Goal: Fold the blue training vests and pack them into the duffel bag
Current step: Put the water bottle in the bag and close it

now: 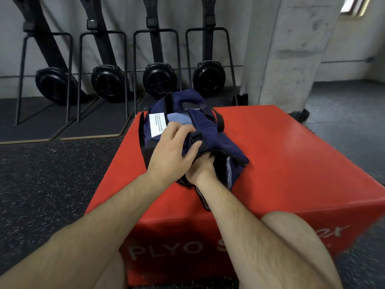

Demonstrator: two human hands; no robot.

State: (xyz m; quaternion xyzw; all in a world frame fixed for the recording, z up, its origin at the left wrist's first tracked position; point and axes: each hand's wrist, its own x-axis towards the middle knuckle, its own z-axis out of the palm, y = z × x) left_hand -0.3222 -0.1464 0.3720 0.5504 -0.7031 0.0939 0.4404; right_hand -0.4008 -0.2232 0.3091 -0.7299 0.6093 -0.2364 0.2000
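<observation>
Two hands meet at the navy duffel bag (pixel 218 142), which lies on the red plyo box (pixel 291 163). The left hand (pixel 173 151) grips the bag's upper flap, its fingers curled over the fabric. The right hand (pixel 201 170) reaches into the opening; its fingers are hidden there, so I cannot tell what they hold. A pale blue vest (pixel 180 118) shows only partly, inside the bag.
</observation>
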